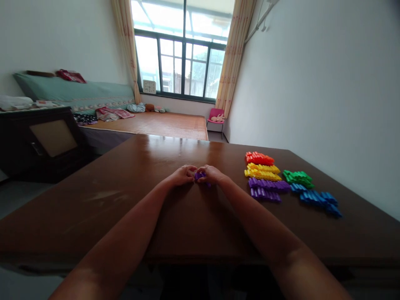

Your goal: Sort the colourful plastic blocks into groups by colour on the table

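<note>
Both my hands meet over the middle of the dark brown table (125, 200). Small purple plastic pieces (200, 177) lie between my fingertips, close to the tabletop; their exact kind is too small to make out. My right hand (213, 174) curls its fingers over these pieces from the right, partly covering them. From the left, my left hand (183, 175) has its thumb and bent fingers pinched at their left end. A bit of purple also shows below my right fingers.
To the right lie rows of ridged plastic pieces: orange-red (258, 158), yellow (263, 171), purple (267, 189), green (298, 178) and blue (315, 198). A low bed (168, 123) stands beyond the table, a dark cabinet (40, 137) at left, a pink chair (216, 116) by the wall.
</note>
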The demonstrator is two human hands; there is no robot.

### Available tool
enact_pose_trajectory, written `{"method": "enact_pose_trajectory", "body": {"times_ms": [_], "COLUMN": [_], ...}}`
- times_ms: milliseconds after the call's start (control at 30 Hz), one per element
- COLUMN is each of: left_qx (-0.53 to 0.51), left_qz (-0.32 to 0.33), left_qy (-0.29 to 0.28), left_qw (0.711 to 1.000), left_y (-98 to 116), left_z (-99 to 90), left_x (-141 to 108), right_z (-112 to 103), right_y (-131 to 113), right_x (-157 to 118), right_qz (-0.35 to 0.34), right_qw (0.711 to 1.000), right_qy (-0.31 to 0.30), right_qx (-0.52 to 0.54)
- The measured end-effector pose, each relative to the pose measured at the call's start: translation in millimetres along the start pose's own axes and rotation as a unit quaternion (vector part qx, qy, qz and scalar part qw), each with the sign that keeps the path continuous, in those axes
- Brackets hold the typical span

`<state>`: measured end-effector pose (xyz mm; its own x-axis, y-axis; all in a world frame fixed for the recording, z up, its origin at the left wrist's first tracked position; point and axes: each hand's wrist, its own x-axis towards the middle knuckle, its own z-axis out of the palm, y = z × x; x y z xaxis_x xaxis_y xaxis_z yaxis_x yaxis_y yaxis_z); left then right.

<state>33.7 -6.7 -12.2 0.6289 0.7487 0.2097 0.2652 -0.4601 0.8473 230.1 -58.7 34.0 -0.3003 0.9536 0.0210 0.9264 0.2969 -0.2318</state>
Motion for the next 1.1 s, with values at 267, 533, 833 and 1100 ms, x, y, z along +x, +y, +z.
{"method": "enact_pose_trajectory", "body": {"times_ms": [267, 533, 833, 1100], "left_qx": [0.085, 0.166, 0.170, 0.231], "left_qz": [-0.015, 0.025, 0.102, 0.123], "left_qy": [0.003, 0.007, -0.064, -0.069], "left_qw": [0.996, 0.986, 0.978, 0.963], "left_y": [9.4, 29.8, 52.2, 50.5], "left_z": [-4.1, 4.5, 18.1, 34.2], "left_x": [-3.8, -0.2, -6.5, -3.3], "right_z": [-41.4, -72.4, -56.0, -34.8], "right_y": [52.4, 165.4, 165.1, 61.6], "right_x": [-73.0, -223.3, -223.7, -149.8], "right_qz": [-0.006, 0.159, 0.162, 0.006], "right_qw": [0.986, 0.977, 0.970, 0.985], "right_qy": [0.150, 0.138, 0.182, 0.149], "right_qx": [0.068, 0.018, 0.012, 0.092]}}
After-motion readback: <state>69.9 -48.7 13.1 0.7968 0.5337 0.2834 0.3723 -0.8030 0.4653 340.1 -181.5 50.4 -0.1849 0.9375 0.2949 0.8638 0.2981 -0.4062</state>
